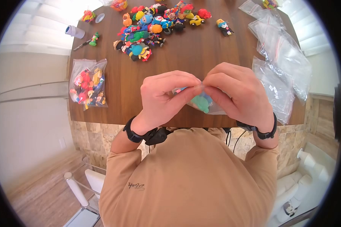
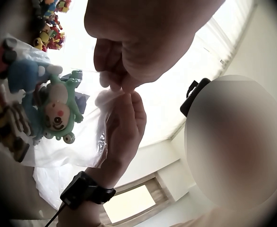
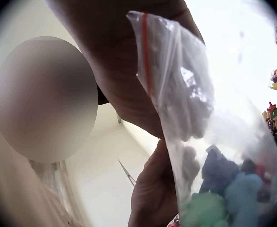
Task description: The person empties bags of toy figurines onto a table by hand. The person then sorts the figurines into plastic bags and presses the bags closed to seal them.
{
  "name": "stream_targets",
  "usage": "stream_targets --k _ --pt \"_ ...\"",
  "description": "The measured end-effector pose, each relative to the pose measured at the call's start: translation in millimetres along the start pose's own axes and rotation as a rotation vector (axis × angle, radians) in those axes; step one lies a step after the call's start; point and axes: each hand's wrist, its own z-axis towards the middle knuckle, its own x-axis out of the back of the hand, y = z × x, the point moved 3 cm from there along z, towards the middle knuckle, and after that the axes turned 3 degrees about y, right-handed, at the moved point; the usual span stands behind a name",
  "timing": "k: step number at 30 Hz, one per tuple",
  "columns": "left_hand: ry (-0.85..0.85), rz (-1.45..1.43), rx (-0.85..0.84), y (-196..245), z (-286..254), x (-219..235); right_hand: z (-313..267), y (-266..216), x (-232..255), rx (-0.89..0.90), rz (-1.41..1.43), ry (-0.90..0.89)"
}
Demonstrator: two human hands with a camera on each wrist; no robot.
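Observation:
Over the near edge of the table, my left hand [image 1: 166, 90] and right hand [image 1: 240, 90] meet fingertip to fingertip. Both pinch the top edge of a clear zip bag [image 1: 218, 110], which hangs below the fingers. Through its plastic in the left wrist view shows a green toy figure [image 2: 62, 106] with a frog-like hood, beside a blue toy [image 2: 24, 75] and a striped yellow-brown one [image 2: 3, 120]. The bag's red seal line [image 3: 146, 52] runs along its edge in the right wrist view. Fingers hide most of the bag's mouth in the head view.
A big pile of toy figures [image 1: 147, 28] lies at the back of the wooden table [image 1: 189, 49]. On the left rests a filled zip bag [image 1: 88, 84]. Flat plastic bags [image 1: 278, 53] overlap along the right side. One small figure [image 1: 225, 27] lies apart from the pile.

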Motion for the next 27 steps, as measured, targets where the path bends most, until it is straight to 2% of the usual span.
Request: stream_targets --k 4,6,10,13,15,18,20,22,26,27 --pt "0.007 -0.042 0.032 -4.9 -0.5 -1.2 3.7 -1.7 -1.3 -0.002 -0.005 0.061" --pt "-0.016 -0.004 0.103 -0.4 -1.1 -4.6 5.5 -3.4 -3.1 -0.009 0.050 0.068" --pt "-0.050 0.138 0.060 -1.0 -1.2 -3.4 10.3 -4.8 -4.2 0.029 0.022 0.009" --pt "-0.029 0.072 0.022 -3.2 -1.2 -5.2 5.7 -5.6 1.1 0.007 -0.030 0.029" --pt "-0.022 0.000 0.069 -2.1 -2.0 -5.6 4.2 -7.8 8.9 -0.138 -0.068 0.114" --pt "0.017 -0.023 0.051 -1.1 -1.0 -4.9 13.8 -21.8 1.8 -0.109 -0.155 0.061" --pt "0.033 -0.031 0.057 1.6 -1.2 -4.2 12.0 -15.3 0.9 -0.007 -0.164 -0.016" --pt "0.043 -0.054 0.061 3.0 -1.1 -3.2 7.3 -10.6 2.0 -0.044 -0.144 -0.117" --pt "0.047 -0.014 -0.004 5.0 -4.7 -0.1 9.3 -16.2 -0.1 -0.062 -0.147 -0.117" --pt "0.053 0.010 -0.020 4.5 -4.6 0.2 13.0 -19.7 -3.4 -0.017 -0.156 -0.102"
